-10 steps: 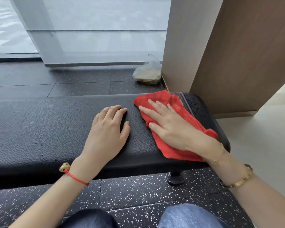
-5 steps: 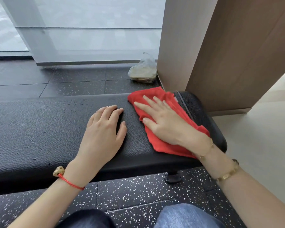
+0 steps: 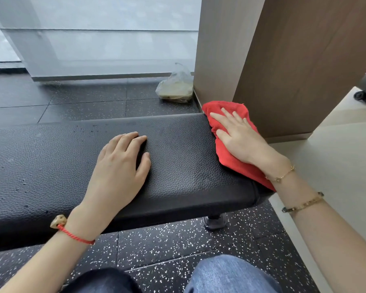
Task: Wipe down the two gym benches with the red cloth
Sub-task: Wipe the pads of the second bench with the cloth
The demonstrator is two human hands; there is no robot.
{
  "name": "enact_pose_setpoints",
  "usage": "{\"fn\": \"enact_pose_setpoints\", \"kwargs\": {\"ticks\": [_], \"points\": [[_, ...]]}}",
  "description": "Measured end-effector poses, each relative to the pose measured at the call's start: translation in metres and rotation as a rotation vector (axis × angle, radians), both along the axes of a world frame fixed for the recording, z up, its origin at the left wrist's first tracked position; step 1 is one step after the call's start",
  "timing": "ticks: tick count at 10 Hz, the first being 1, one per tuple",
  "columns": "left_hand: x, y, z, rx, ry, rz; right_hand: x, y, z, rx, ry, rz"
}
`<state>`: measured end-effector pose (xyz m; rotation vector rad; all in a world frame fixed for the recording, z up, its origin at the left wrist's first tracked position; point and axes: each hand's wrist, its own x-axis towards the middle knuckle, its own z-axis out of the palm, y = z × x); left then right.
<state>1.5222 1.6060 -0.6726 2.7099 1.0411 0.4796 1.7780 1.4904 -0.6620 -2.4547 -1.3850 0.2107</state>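
A black padded gym bench (image 3: 178,166) runs across the view from the left edge to the right. At its right end lies the red cloth (image 3: 230,157), draped over the end of the pad. My right hand (image 3: 239,136) presses flat on the cloth with straight, spread fingers. My left hand (image 3: 118,166) rests palm down on the bare pad near the middle, fingers slightly bent, holding nothing. Only one bench is in view.
A brown wooden pillar (image 3: 283,60) stands right behind the bench's right end. A plastic bag (image 3: 175,85) sits on the dark speckled floor by the glass wall (image 3: 104,39). A bench foot (image 3: 215,223) is below the pad. My knees are at the bottom edge.
My right hand has slid the red cloth rightward along the pad to the bench's far right end. My left hand has stayed where it was on the pad.
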Motion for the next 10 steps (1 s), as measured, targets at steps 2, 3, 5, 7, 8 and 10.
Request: {"fn": "enact_pose_setpoints", "kwargs": {"ticks": [2, 3, 5, 7, 8, 10], "points": [[0.001, -0.001, 0.001, 0.006, -0.005, 0.003, -0.015, -0.041, -0.008, 0.078, -0.002, 0.122], [0.002, -0.002, 0.001, 0.007, -0.003, 0.002, -0.001, -0.009, -0.001, 0.025, 0.022, 0.087], [0.000, -0.001, 0.001, 0.006, -0.019, -0.011, -0.032, 0.021, 0.000, 0.014, -0.024, 0.251], [-0.002, 0.001, 0.001, -0.034, -0.077, -0.010, -0.038, -0.002, -0.001, 0.036, 0.037, 0.429], [-0.007, 0.000, 0.002, -0.034, -0.107, 0.000, -0.028, 0.039, 0.006, -0.021, 0.021, 0.356], [-0.028, 0.001, 0.004, 0.036, -0.116, 0.058, -0.071, 0.096, 0.005, -0.016, -0.021, 0.550]]}}
